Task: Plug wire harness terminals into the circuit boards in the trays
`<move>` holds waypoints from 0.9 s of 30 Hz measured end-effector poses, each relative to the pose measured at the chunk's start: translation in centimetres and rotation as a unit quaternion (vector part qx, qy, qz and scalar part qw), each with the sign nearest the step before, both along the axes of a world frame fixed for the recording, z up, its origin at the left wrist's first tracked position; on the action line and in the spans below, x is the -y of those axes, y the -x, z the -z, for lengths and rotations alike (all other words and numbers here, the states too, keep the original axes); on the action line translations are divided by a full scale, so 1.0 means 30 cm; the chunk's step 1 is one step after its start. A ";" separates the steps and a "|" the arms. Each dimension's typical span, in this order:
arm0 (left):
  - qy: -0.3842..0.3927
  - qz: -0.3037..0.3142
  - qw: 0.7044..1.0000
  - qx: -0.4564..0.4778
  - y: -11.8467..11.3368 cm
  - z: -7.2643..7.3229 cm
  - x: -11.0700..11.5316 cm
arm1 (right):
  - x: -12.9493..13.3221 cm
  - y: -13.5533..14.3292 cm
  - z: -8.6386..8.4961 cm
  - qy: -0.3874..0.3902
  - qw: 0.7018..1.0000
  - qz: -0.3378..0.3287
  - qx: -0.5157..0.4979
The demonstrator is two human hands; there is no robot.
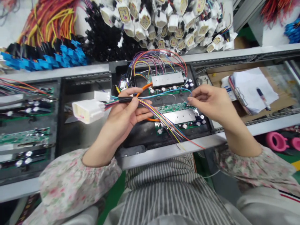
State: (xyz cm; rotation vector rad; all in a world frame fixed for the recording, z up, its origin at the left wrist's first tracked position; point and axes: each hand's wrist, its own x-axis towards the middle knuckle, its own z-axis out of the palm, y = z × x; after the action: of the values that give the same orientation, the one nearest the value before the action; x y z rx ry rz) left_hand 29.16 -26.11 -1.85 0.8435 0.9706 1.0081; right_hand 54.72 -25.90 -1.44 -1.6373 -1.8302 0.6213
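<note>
My left hand (125,112) holds a wire harness by its black sleeve (126,99), with the thumb on top. White connectors (87,111) stick out to the left of that hand, and loose coloured wires (164,118) fan out to the right. Between thumb and fingertips, my right hand (203,100) pinches the end of a blue wire (174,90) from the harness. Beneath both hands lies a black tray (138,137) with two green circuit boards, each carrying a silver plate (167,80). Coloured wires arch over the upper board.
White connectors (172,23) hang in a pile behind the tray, beside black ones. Blue connectors (47,59) lie at the upper left. Another tray of boards (25,137) is at the left. Papers (255,89) with a pen (262,98) lie at the right, above pink rings (277,141).
</note>
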 end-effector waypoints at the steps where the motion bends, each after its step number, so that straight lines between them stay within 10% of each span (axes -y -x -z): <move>1: -0.003 -0.001 1.000 -0.002 -0.003 0.001 -0.001 | -0.004 0.004 0.009 0.001 1.000 -0.007 -0.002; 16: -0.028 -0.010 1.000 -0.010 -0.008 0.003 -0.006 | 0.000 0.009 0.016 -0.004 0.999 -0.018 0.040; 21: -0.023 -0.019 0.999 -0.022 -0.013 -0.003 -0.005 | 0.071 0.019 -0.041 0.029 0.978 -0.174 0.108; 27: 0.014 -0.007 1.000 -0.001 -0.016 0.005 -0.004 | 0.035 -0.013 -0.020 -0.026 0.999 -0.015 0.041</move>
State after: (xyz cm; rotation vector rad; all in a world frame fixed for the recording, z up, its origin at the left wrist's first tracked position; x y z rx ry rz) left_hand 29.63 -26.00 -1.99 0.8163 0.9910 1.0038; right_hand 55.13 -26.96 -0.83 -1.6246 -1.9168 0.5220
